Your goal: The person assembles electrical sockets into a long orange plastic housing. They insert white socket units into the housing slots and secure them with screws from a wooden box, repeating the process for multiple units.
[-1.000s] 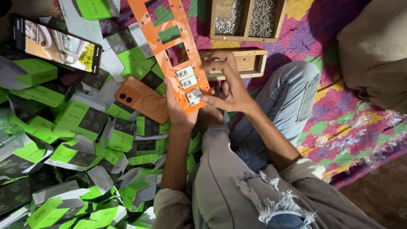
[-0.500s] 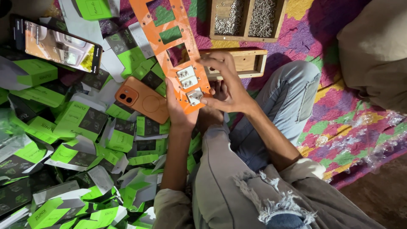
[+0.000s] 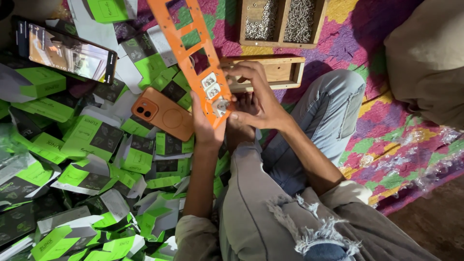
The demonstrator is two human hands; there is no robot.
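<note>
Both hands on an orange plate
Left hand [image 3: 205, 126] grips the plate [image 3: 195, 53]; right hand [image 3: 256, 99] pinches a socket [image 3: 221, 105]. Wooden tray [image 3: 282, 43] holds screws [image 3: 299, 19]

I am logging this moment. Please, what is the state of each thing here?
Orange plate: held up, tilted; white modules at near end.
Left hand: grips plate.
Right hand: fingers on plate.
Black phone: screen lit.
Orange phone: face down.
Screw tray: filled.

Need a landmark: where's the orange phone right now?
Head view, left of centre: the orange phone lies on the green boxes, just left of the left hand.
</note>
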